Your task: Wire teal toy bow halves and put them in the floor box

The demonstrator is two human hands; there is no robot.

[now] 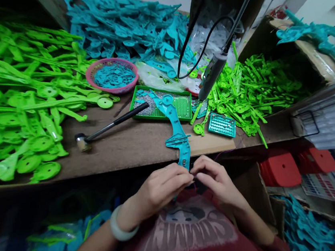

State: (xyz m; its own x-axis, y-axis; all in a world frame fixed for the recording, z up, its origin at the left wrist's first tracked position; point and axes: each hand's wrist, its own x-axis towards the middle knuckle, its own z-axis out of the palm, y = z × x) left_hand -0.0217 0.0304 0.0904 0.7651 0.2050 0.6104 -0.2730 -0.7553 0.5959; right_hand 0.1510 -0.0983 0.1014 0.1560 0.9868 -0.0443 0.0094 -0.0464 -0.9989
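A curved turquoise plastic piece (177, 130) lies over the edge of the bench, its far end resting on a green perforated tray (185, 105). My left hand (166, 184) is closed at the near end of this piece, covering part of it. Close beside it, my right hand (214, 174) has thumb and fingers pinched together, nearly touching the left fingertips. Whatever is between the right fingertips is too small or hidden to tell. Small metal bits (147, 105) fill the left part of the tray.
A hammer (107, 126) leans its handle on the tray. Green plastic parts (16, 98) are heaped at left, turquoise parts (132, 24) behind. A pink basket (91, 79), a teal box of small pieces (221, 125) and a hanging grey tool (213, 74) are nearby. Red stools (280, 170) stand at right.
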